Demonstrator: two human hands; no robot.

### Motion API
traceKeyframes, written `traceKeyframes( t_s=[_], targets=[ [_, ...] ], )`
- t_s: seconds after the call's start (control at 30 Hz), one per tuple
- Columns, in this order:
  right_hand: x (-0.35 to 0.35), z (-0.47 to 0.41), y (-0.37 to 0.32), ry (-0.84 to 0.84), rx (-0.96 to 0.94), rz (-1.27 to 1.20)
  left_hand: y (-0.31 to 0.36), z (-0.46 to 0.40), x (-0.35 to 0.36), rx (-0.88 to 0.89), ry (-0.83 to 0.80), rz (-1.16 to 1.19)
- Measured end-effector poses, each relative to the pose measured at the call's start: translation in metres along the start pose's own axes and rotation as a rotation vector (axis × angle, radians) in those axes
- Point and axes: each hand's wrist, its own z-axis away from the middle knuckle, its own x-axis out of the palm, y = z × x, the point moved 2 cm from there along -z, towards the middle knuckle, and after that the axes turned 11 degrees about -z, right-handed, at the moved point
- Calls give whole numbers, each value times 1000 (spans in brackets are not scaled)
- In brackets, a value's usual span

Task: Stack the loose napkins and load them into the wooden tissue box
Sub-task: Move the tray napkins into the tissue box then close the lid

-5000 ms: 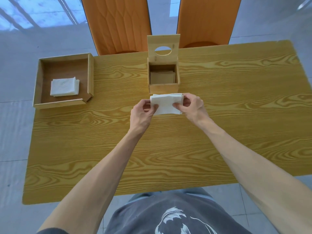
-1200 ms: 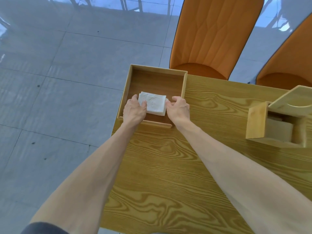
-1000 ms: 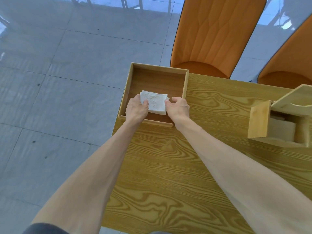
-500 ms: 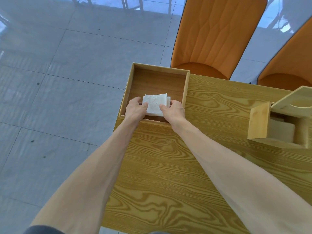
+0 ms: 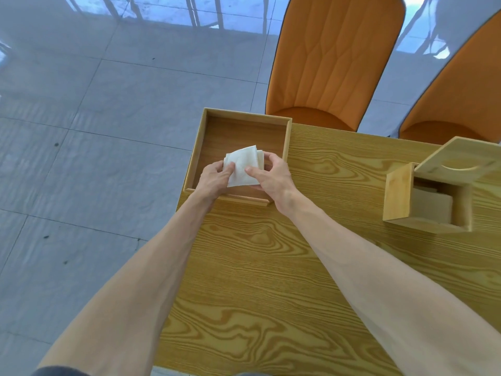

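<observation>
A small stack of white napkins (image 5: 243,164) is held tilted above the shallow wooden tray (image 5: 244,126) at the table's left end. My left hand (image 5: 215,180) grips its left edge and my right hand (image 5: 271,179) grips its right side, thumb on top. The wooden tissue box (image 5: 398,196) stands at the right with its hinged lid (image 5: 461,161) raised, showing a lid hole and napkins inside.
The wood-grain table (image 5: 271,267) runs from the tray to the right edge of view. Two orange chairs (image 5: 333,63) stand behind it. Grey tiled floor lies to the left, past the table's edge.
Five seconds ago both hands held a napkin stack at the tissue box. Since one second ago they closed on the stack in the tray and lifted it, tilting it up.
</observation>
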Motion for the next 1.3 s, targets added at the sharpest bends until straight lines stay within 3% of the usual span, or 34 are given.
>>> traceKeyframes(
  t_s=[0.27,0.47,0.77,1.3],
  targets=[
    [-35,24,-19,-37,-40,-77,23,27,23,-116,-71,242],
    [-77,43,-25,17,-58,-80,41,49,42,-28,-55,285],
    [-167,88,-4,228,-267,377,59,95,105,251,-100,12],
    [-261,129,68,269,-227,602,29,131,209,356,-186,-486]
  ],
)
